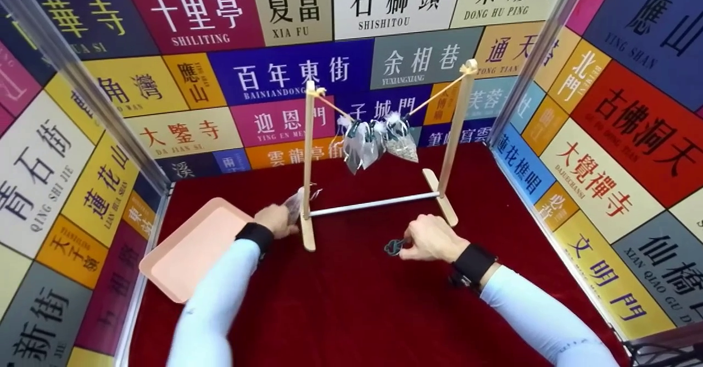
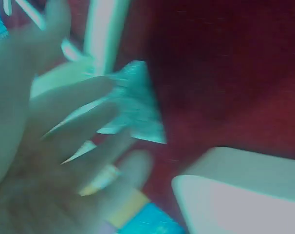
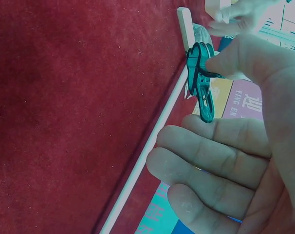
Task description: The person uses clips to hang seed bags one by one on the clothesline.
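Observation:
My right hand [image 1: 431, 239] is above the red cloth in front of the rack and pinches a dark green clothespin [image 3: 200, 80] between thumb and index finger. The other fingers lie side by side below it in the right wrist view. By the foot of the left post, my left hand [image 1: 274, 221] is at a small translucent pouch [image 1: 295, 205]. Its fingers are extended over the pouch [image 2: 140, 107] in the blurred left wrist view, partly covering it. Several similar pouches [image 1: 362, 147] hang bunched from the cord [image 1: 436, 98], held by dark green clips.
The wooden rack has a left post [image 1: 308, 147], a taller-looking right post [image 1: 458, 131] and a white bar [image 1: 376, 203] low between them. A pink tray [image 1: 189, 246] lies left of my left hand. Walls printed with signs [image 1: 291, 76] enclose the red cloth [image 1: 351, 312].

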{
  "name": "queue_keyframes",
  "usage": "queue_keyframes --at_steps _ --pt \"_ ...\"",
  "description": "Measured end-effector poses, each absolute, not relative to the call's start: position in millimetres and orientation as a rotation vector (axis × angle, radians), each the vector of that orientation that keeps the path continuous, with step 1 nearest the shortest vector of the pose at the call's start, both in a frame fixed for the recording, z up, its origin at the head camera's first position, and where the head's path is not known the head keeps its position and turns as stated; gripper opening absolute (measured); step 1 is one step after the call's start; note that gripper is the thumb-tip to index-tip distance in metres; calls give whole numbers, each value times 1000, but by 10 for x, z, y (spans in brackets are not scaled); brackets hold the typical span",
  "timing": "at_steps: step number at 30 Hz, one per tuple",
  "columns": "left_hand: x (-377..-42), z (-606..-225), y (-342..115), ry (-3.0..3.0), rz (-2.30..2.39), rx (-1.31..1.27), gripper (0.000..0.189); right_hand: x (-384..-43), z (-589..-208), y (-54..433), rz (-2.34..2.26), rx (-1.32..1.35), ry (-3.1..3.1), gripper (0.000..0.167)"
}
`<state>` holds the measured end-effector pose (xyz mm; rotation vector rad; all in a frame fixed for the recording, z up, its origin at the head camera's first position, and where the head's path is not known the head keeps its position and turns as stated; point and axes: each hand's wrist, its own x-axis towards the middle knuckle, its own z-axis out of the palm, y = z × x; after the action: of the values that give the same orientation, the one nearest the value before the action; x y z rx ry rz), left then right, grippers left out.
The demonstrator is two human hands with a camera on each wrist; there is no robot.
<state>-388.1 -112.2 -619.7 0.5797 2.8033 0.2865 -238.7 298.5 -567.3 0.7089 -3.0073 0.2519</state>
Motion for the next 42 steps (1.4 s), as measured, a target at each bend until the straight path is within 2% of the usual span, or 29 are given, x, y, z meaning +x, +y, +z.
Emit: queue_keyframes --at_steps 1,3,8,10,12,14,21,26,29,31,36,42 --pt "-3946 -6277 -1123 2840 340 567 36 -2392 -5669 2984 249 702 -3010 22" --pt "-4141 -6599 -1143 2951 431 555 36 -2403 -5660 2975 255 703 -3015 23" --pt "-4391 -7060 -1005 2916 661 316 80 -2466 -5595 2939 272 821 -2975 33" --pt "-4313 -6994 -897 2828 730 161 95 -2474 -5575 2939 270 903 -2942 40" --pt "-4241 -6951 -849 2821 749 65 101 -2479 -5553 2937 266 995 -2903 43" --pt "-4131 -6839 -834 2838 711 -27 95 -2493 -5525 2935 266 1071 -2867 41" --pt "-3952 -6808 -933 2909 698 -155 47 -2480 -5482 2964 292 1117 -2867 28" --pt "-4158 -7076 -1068 3042 986 -73 31 -2466 -5456 3007 297 1093 -2875 24" --pt "-4327 -7259 -1157 3045 1316 -33 28 -2466 -5413 3006 290 1087 -2863 20" --pt "-4283 -7108 -1141 2939 1550 -57 28 -2466 -5371 2992 289 1086 -2853 18" --pt "-3827 -6302 -948 2557 2037 -93 24 -2464 -5212 2926 276 1129 -2814 13" --pt "-3548 -5858 -766 2341 2251 83 23 -2536 -4782 2825 213 1137 -2769 22"
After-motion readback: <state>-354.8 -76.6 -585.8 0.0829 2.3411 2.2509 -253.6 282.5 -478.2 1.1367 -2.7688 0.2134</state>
